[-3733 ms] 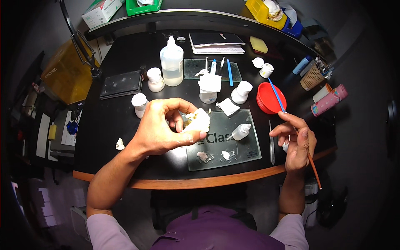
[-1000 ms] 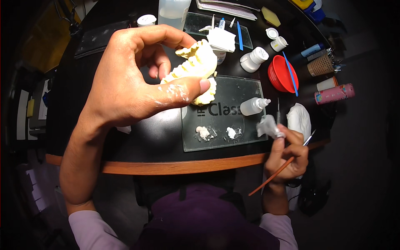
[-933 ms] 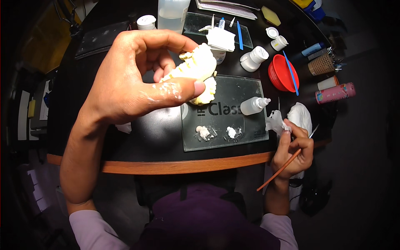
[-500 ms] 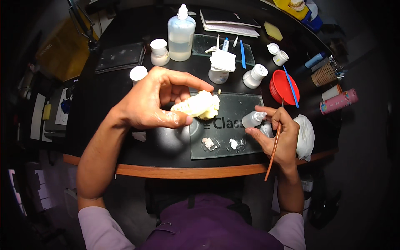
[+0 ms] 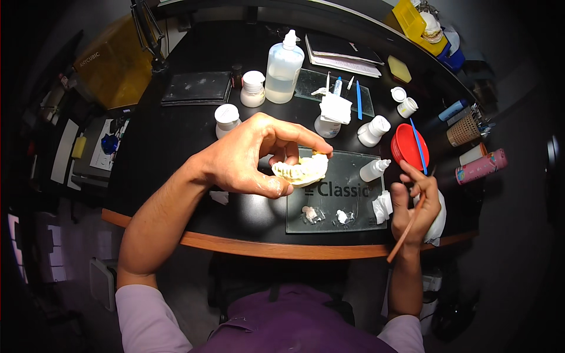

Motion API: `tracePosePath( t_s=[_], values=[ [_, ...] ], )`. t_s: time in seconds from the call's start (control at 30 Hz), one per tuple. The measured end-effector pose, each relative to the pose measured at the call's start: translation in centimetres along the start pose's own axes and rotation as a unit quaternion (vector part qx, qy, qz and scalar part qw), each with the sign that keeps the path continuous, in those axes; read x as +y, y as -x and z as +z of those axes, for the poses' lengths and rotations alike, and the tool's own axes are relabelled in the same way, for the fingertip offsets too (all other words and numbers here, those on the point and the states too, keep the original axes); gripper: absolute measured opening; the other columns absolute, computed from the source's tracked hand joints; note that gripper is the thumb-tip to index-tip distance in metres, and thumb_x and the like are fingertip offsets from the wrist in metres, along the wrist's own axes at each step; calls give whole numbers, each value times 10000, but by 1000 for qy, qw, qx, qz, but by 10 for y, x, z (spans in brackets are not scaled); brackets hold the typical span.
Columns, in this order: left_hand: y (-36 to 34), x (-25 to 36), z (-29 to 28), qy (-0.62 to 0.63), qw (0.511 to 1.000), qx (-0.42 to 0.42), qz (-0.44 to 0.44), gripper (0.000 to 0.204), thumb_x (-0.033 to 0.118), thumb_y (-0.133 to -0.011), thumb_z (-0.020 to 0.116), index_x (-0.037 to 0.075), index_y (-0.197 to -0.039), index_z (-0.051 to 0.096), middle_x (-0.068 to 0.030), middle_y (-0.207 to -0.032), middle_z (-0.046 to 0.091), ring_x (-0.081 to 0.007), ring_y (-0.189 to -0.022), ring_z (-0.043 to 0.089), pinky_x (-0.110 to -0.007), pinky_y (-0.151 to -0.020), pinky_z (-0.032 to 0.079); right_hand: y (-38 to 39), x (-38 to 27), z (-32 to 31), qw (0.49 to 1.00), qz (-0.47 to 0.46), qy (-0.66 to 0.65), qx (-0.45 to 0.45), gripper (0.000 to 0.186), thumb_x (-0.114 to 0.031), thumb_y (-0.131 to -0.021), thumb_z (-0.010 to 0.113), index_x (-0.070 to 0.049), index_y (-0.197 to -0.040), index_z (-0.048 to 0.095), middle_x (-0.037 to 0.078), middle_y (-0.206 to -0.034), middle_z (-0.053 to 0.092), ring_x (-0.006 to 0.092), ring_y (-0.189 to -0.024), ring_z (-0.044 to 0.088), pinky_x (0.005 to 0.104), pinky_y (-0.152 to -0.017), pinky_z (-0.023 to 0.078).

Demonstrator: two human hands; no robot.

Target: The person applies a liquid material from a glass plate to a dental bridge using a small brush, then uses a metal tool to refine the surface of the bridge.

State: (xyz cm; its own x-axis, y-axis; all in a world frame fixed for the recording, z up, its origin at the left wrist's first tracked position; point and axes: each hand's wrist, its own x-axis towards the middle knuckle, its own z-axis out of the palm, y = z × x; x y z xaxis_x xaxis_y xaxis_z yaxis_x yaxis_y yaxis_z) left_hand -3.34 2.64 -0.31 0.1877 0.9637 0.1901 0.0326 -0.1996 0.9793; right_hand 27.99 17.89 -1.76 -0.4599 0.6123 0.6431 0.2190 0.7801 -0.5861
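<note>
My left hand [image 5: 246, 154] grips a pale yellow dental cast [image 5: 300, 172] between thumb and fingers, above the left part of a glass slab [image 5: 300, 200]. A row of teeth shows along the cast's edge. Beyond the slab's right side, my right hand [image 5: 419, 206] holds a thin brush [image 5: 406, 236] with a brown handle slanting down toward the table edge. A small white dropper bottle [image 5: 371, 171] stands on the slab's right side, apart from that hand. Near the slab's front lie a pinkish dab [image 5: 311, 213] and a white dab [image 5: 343, 217] of material.
A red bowl [image 5: 405, 146] with a blue stick [image 5: 419, 147] across it is right of the slab. Behind stand a large clear bottle [image 5: 283, 76] and several white jars, one [image 5: 374, 130] near the bowl. A crumpled white tissue [image 5: 382, 207] lies on the slab's right edge.
The right hand has let go of the dropper bottle, leaving it on the slab, and moved right with the brush. The left hand has turned the cast, showing its teeth. The view has shifted.
</note>
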Motion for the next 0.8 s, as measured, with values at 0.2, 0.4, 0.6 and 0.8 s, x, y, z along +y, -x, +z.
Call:
tracePosePath(
  t_s=[0.2,0.4,0.6,0.8],
  values=[
    [-1,-1,3,-23,1000,-5,9,725,160,-677,801,-42,-1359,662,-162,-1372,663,-164,-1108,653,-286,-901,508,43,-27,-6,979,72,-188,25,465,-413,-1084,406,23,-1220,496,208,-1045,697,152,-834,540,304,-792,428],
    [-6,-5,2,-25,1000,-5,15,740,192,-678,809,-55,-1359,655,-175,-1391,643,-186,-1153,650,-300,-923,512,67,-36,-3,979,70,-192,-11,169,14,-878,575,67,-1008,670,172,-861,710,179,-785,661,274,-753,519],
    [-7,-1,4,-69,997,22,13,780,220,-676,788,-149,-1341,611,-245,-1383,618,-287,-1256,646,-414,-1124,474,72,-33,1,981,61,-174,-56,132,45,-809,717,46,-941,720,136,-816,729,116,-667,667,208,-592,493],
    [-2,-3,8,-72,996,34,33,808,272,-665,788,-167,-1321,615,-267,-1318,632,-311,-1232,649,-414,-1108,475,75,-30,2,982,64,-160,-74,131,30,-783,724,26,-913,715,107,-738,714,56,-563,585,193,-501,412]
  ],
)
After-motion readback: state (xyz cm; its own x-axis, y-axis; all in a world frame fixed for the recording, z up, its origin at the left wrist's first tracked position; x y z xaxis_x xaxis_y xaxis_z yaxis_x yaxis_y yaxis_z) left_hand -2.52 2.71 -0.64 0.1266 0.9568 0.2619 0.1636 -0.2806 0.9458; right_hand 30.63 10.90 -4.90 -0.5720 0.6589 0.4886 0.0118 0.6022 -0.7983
